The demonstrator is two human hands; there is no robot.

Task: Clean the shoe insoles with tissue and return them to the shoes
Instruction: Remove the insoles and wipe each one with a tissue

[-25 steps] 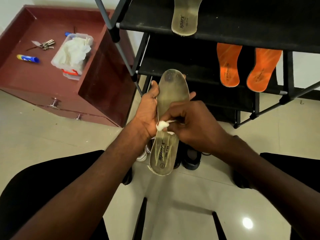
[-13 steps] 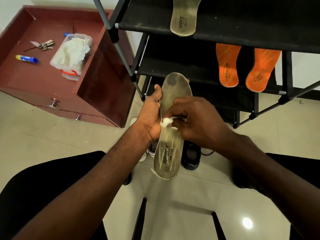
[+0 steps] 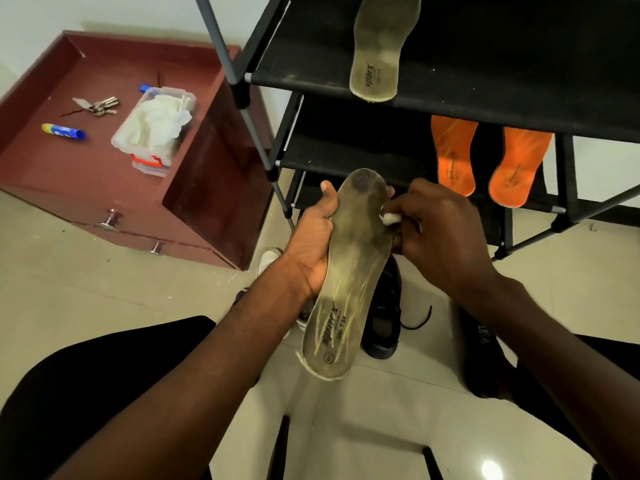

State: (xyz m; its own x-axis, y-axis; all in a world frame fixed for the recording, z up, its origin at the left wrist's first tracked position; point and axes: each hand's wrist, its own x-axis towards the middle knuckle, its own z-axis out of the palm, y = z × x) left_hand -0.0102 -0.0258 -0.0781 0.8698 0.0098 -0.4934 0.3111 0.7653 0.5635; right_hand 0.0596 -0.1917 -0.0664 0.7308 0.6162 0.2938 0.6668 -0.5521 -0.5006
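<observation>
A worn, greyish-olive foam insole with black printed lettering at its heel (image 3: 349, 271) is gripped along its left edge by the left hand (image 3: 311, 244), the thumb laid over the near rim by the toe and the fingers wrapped behind. It is held roughly upright in front of the body, toe end up, heel end down and frayed. A small wad of white tissue (image 3: 389, 218) is pinched in the curled fingertips of the right hand (image 3: 440, 237) and pressed against the insole's right edge, just below the dark toe patch.

Beneath the insole, on the pale tiled floor (image 3: 104, 289), a black lace-up shoe (image 3: 384, 317) is partly hidden, and the toe of a white shoe (image 3: 268, 259) shows beside the left wrist. Another black shoe (image 3: 481, 355) lies under the right forearm.

Behind the hands stands a black metal-framed shoe rack with fabric shelves (image 3: 311, 74). On its upper shelf a second greyish insole (image 3: 379, 46) is laid heel toward the camera; on the shelf below, a pair of orange insoles (image 3: 485, 157) rests side by side.

To the left, a dark red wooden drawer cabinet (image 3: 86, 168) carries a clear plastic box heaped with white tissue (image 3: 156, 128), a bunch of keys (image 3: 98, 106) and a blue and yellow tube (image 3: 64, 130), well apart from one another.
</observation>
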